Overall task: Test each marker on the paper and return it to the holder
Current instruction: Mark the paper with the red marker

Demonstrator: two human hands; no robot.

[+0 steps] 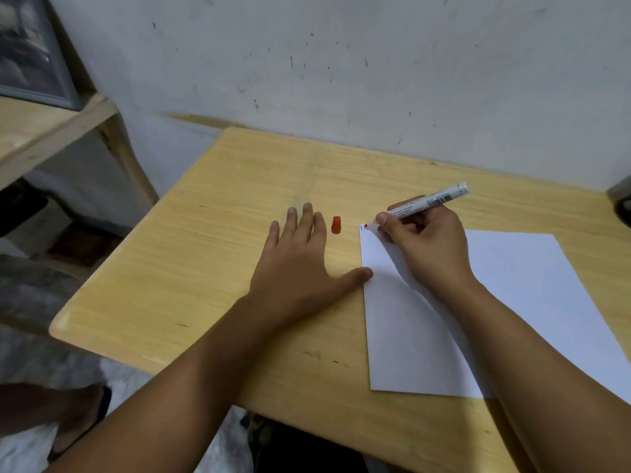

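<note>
Your right hand (426,247) is clamped on the marker (428,202) in a writing grip, its red tip touching the paper (512,295) at the sheet's 11 o'clock corner, likely so the rest stays free for other test strokes. A small dark mark sits just beside the tip. Your left hand (297,264) lies flat with fingers spread, holding nothing, thumb pinning the sheet's edge against sliding. The red cap (336,225) rests on the table (205,250) at 9 o'clock of the tip, near for recapping. No holder is in view.
</note>
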